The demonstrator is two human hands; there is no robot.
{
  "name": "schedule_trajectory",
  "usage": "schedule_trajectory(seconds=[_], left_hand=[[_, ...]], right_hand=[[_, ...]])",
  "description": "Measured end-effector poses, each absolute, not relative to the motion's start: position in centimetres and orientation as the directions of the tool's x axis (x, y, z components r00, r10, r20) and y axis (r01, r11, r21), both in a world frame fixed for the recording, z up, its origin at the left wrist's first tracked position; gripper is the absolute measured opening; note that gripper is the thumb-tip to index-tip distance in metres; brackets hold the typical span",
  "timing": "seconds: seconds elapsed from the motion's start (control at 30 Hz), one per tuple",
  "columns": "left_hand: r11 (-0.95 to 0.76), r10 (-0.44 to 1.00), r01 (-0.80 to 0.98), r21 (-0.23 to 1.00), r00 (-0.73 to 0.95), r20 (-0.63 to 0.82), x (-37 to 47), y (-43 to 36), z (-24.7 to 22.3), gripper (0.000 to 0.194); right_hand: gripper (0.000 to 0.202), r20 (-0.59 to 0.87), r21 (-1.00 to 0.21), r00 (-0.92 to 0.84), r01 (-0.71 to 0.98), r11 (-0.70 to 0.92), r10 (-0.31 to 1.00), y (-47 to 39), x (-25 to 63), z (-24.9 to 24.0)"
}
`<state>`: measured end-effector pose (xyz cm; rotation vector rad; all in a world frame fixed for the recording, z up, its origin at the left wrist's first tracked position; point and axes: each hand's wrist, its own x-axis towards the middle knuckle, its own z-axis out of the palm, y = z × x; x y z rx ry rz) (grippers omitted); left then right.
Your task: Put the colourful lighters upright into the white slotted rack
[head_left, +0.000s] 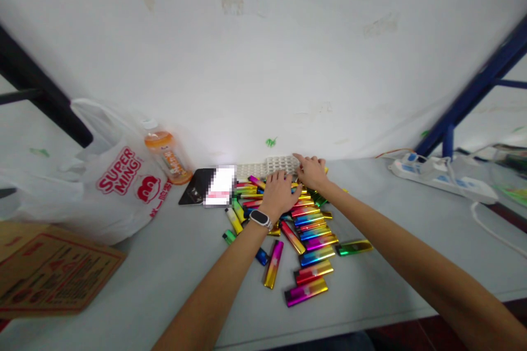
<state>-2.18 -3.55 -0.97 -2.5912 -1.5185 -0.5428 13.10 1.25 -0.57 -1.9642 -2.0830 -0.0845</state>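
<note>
Many shiny lighters [315, 255] in two-tone metallic colours lie on the grey table, some in a rough column and others in a loose heap. My left hand [279, 193] rests palm down over the heap, fingers spread and pointing at the wall, nothing seen in its grip. Just right of it, my right hand [313, 173] is at the back of the heap. Its index finger stretches out by the edge of a white gridded tray [278, 164], and the other fingers bend over lighters. What lies under both palms is hidden. The tray lies against the wall.
Left of the heap are a black flat case [193, 186] and a bright, blurred-out screen [220, 186]. Farther left stand an orange drink bottle [167, 153], a white plastic bag [119, 192] and a cardboard box [57, 274]. A white power strip [444, 178] lies at the right.
</note>
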Motion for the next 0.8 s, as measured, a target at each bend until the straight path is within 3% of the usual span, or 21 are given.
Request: schedule_trajectory(seconds=[0.13, 0.23, 0.8], left_hand=[[-0.513, 0.825, 0.854, 0.088, 0.462, 0.327, -2.2, -3.5, -1.0, 0.043], [-0.518, 0.823, 0.850, 0.090, 0.467, 0.324, -2.3, -3.5, -1.1, 0.043], [-0.472, 0.847, 0.868, 0.154, 0.397, 0.354, -2.3, -3.6, -0.6, 0.034]], right_hand=[[0.050, 0.203, 0.014, -0.167, 0.986, 0.167, 0.965, 1.3, 13.2, -0.3], [0.049, 0.180, 0.044, -0.203, 0.979, 0.198, 0.962, 1.6, 13.4, 0.0], [0.048, 0.206, -0.218, -0.050, 0.971, 0.096, 0.977, 0.7, 13.2, -0.2]])
